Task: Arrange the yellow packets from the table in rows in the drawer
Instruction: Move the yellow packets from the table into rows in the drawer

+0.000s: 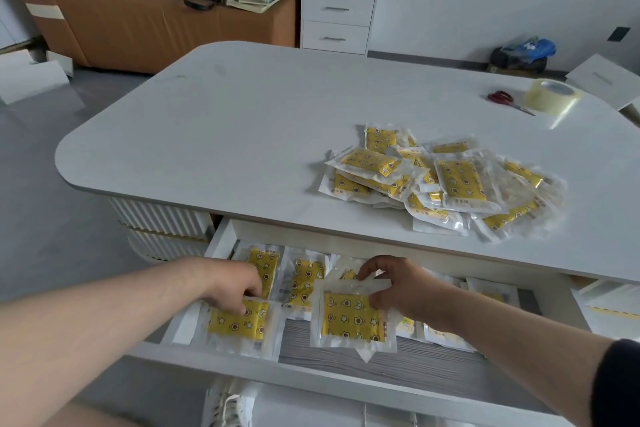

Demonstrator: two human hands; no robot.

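Left hand at the drawer's left end, fingers curled onto a yellow packet. Right hand pinching a second packet mid-drawer. Back row partly laid; big pile above the drawer, unsorted. Probably under halfway.

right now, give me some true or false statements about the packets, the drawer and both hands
1. A pile of yellow packets lies on the table. True.
2. The right hand pinches a packet over the open drawer. True.
3. The left hand rests on the table top. False: it grips the front-left packet inside the drawer.
4. The scissors have blue handles. False: they are red.
5. A roll of clear tape sits beside the scissors. True.
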